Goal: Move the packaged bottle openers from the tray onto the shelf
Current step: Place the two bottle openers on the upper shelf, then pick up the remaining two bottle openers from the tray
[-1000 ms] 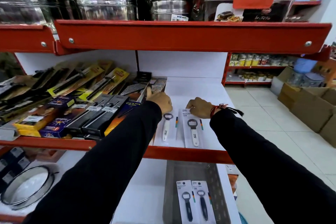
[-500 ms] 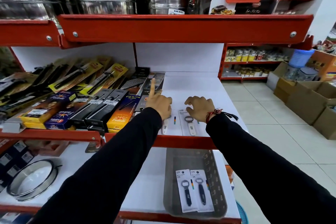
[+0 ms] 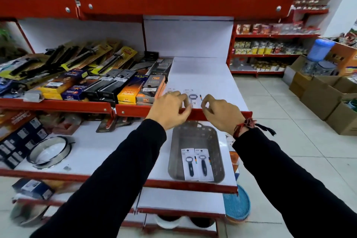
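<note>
Both hands empty, over the front lip of the white shelf. Left hand loosely curled, fingers holding nothing. Right hand likewise, thumb and forefinger near each other but nothing between them.

Two packaged openers on the shelf, partly hidden behind the hands, lying near the front edge. Two more packaged bottle openers lie flat, side by side, in the grey tray on the shelf below.

Judgement: next step is fetching the tray pair. Do it well: drop one hand to each card, pinch the card edges, lift flat, set beside the placed ones, fronts up and aligned
</note>
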Demonstrator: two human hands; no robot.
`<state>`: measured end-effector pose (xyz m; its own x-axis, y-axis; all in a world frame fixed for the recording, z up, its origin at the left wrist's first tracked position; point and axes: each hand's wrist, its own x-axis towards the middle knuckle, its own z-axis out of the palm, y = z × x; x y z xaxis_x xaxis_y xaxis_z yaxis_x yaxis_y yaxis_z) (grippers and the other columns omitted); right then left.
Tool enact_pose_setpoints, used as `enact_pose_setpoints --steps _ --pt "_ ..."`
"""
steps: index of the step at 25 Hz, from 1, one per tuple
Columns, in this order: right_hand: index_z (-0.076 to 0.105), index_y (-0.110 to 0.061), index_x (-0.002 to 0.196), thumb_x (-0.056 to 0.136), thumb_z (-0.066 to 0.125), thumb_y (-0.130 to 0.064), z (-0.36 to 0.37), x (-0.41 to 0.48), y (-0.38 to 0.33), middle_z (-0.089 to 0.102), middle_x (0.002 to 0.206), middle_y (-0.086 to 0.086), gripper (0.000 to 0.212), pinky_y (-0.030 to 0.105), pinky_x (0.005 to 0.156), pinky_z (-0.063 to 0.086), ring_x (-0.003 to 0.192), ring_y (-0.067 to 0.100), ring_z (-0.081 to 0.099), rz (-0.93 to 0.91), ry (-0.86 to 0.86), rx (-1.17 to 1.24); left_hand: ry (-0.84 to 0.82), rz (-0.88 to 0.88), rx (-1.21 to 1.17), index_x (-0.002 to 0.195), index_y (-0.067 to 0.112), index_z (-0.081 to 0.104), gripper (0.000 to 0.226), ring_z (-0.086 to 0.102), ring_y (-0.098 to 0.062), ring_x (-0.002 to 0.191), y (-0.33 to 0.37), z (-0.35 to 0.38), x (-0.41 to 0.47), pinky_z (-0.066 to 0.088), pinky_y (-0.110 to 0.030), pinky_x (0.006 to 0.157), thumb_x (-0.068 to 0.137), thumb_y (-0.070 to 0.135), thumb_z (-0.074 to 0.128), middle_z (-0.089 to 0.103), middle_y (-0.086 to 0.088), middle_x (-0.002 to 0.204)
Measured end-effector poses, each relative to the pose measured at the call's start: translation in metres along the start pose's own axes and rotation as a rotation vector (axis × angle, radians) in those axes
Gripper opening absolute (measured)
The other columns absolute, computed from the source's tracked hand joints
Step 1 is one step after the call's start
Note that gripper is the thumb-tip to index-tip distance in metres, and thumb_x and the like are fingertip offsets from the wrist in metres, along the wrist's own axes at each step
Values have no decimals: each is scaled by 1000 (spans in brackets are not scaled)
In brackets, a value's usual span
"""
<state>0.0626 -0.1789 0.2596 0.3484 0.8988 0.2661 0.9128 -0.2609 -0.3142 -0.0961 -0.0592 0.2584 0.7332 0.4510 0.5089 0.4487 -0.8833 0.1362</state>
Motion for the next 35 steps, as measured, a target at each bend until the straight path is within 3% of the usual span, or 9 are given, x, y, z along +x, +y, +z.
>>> enact_pose_setpoints --steps 4,8,11,16,19,22,29,35 --pt "51 -24 108 92 39 -34 40 -25 28 71 95 7 23 33 64 43 86 32 68 36 -268 -72 -263 -11 -84 85 26 62 27 58 -16 74 9 45 -38 42 -27 60 87 48 46 61 6 81" --pt "57 -16 114 94 41 -25 90 -20 56 67 115 13 27 30 75 40 103 32 65 130 -470 -78 -526 -150 -104 93 20 63 16 64 -24 87 -3 96 -47 53 -34 74 87 28 52 67 -1 94" --pt "65 -12 111 89 44 -21 136 -10 80 69 115 12 31 35 84 53 102 33 66 205 -597 -122 -729 -251 -55 105 13 66 23 65 -30 98 -15 143 -45 55 -37 83 86 14 52 65 -9 110" --pt "62 -17 122 87 47 -19 198 19 110 64 129 9 38 42 101 46 114 33 62 187 -612 -197 -848 -308 50 113 3 66 26 64 -35 109 -35 212 -31 53 -41 91 91 13 55 65 -17 120" --pt "55 -15 134 87 55 -26 232 33 122 47 145 10 48 43 106 43 126 34 53 165 -611 -212 -922 -305 38 123 3 62 34 60 -33 119 -41 251 -22 51 -40 96 92 17 58 61 -16 131" --pt "54 -19 137 86 59 -40 264 40 132 46 144 9 56 43 108 36 130 33 47 116 -603 -375 -1024 -264 44 138 7 51 49 49 -34 130 -43 287 -18 47 -44 105 92 21 61 47 -12 143" --pt "59 -16 125 84 52 -31 276 37 141 55 130 13 45 42 98 38 117 34 51 75 -461 -404 -965 -288 67 136 6 46 57 49 -38 126 -51 317 -24 49 -47 101 86 22 67 43 -17 140" --pt "54 -15 116 84 48 -21 242 44 139 67 114 13 33 41 96 42 112 35 59 178 -522 -90 -866 -396 -167 128 18 61 43 54 -34 124 -54 287 -11 49 -39 103 87 10 53 52 -11 139"
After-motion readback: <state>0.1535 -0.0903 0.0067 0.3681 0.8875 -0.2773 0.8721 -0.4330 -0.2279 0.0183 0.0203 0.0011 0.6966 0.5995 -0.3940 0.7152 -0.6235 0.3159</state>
